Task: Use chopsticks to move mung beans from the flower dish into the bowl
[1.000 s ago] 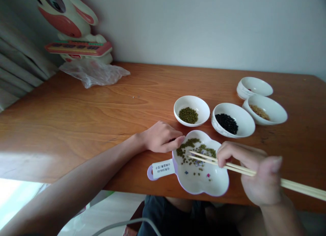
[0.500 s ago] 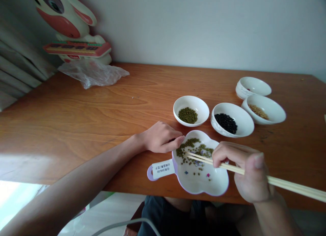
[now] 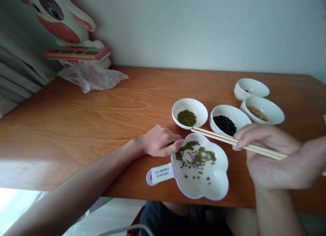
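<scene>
My right hand [image 3: 272, 154] is closed round a pair of wooden chopsticks [image 3: 219, 137]. Their tips are close together near the front rim of a white bowl of green mung beans [image 3: 189, 103]; whether a bean is between them I cannot make out. Below lies a white, flower-shaped dish [image 3: 216, 181] with a lilac rim and a labelled handle [image 3: 162, 173]. Loose mung beans [image 3: 203, 156] are scattered over its upper left and middle. At its left rim my left hand [image 3: 163, 140] rests on the table, fingers curled and pressed against the edge.
To the right stand a bowl of black beans [image 3: 241, 115], a bowl of tan kernels [image 3: 276, 113] and a bowl with a small dark red piece [image 3: 257, 84]. A clear plastic bag [image 3: 94, 79] and a toy keyboard [image 3: 76, 54] are at the back left of the wooden table [image 3: 76, 117].
The chopsticks have risen from the beans in the dish to near the rim of the mung bean bowl. My right hand moved up and right; my left stays at the dish.
</scene>
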Demonstrator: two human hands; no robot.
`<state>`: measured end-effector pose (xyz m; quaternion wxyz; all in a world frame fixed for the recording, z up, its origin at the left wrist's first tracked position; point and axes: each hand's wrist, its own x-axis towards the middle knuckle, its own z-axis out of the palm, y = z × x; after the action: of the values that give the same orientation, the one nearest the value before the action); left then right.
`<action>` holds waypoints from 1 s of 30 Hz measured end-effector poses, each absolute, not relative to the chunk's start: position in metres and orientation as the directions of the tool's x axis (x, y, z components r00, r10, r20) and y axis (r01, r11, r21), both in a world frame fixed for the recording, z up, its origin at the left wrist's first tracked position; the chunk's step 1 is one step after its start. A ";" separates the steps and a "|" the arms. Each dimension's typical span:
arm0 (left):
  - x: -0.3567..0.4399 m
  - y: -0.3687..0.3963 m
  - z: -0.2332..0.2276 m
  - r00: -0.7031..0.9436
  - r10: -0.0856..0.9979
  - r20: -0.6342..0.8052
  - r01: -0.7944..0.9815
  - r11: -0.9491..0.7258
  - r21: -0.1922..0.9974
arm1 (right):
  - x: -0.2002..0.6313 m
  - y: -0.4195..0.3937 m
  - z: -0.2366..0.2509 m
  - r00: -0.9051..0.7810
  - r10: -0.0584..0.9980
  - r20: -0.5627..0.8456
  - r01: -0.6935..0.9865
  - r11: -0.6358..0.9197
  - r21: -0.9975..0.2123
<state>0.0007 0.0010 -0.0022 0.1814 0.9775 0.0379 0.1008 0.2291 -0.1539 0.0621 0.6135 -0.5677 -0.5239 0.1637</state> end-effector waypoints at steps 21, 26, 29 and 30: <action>0.002 0.001 -0.001 0.973 0.112 0.200 0.032 -0.929 0.368 | 0.207 -0.174 0.041 -0.141 0.974 0.178 0.380 0.219 -0.899; 0.002 0.001 0.000 0.977 0.107 0.186 0.033 -0.930 0.365 | 0.211 -0.175 0.044 -0.109 0.977 0.181 0.401 0.210 -0.891; 0.002 0.001 0.001 0.977 0.108 0.184 0.032 -0.927 0.375 | 0.223 -0.180 0.040 -0.052 0.987 0.154 0.358 0.163 -0.919; 0.002 0.001 0.001 0.976 0.110 0.187 0.032 -0.926 0.377 | 0.226 -0.182 0.038 -0.052 0.988 0.143 0.350 0.152 -0.924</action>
<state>0.0017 0.0005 0.0012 0.1893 0.9759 0.0364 0.1026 0.2257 -0.1819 0.0380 0.4318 -0.5362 -0.6241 0.3694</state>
